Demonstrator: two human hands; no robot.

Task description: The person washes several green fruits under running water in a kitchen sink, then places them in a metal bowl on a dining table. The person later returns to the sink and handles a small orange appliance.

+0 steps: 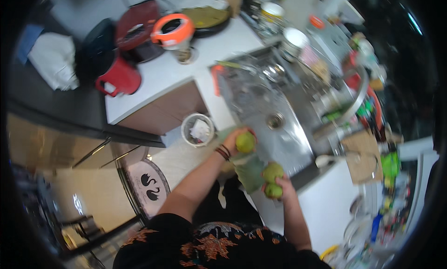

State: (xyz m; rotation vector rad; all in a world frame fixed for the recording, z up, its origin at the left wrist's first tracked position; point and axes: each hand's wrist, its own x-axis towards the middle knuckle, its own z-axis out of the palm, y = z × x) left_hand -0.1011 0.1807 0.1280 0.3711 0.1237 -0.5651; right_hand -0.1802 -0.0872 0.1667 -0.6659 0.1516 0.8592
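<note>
My left hand (pixel 232 141), with dark bracelets at its wrist, holds one round green fruit (pixel 245 142) at the near edge of the stainless steel sink (pixel 297 129). Two more fruits, an upper green fruit (pixel 273 172) and a lower green fruit (pixel 273 191), are in my right hand (pixel 287 188), close to the sink's lower corner. A pale green cloth or mat (pixel 248 173) lies between my hands; its exact form is blurred. The fruits hide part of my fingers. Inside the sink the drain (pixel 276 121) shows, and the metal is wet.
A curved faucet (pixel 361 91) rises at the sink's far side. Below the counter stands a white waste bin (pixel 197 129). A red pitcher (pixel 127 77) and an orange-topped container (pixel 173 31) stand on the left counter. A cutting board (pixel 363 164) and a white ladle (pixel 324 160) lie at right.
</note>
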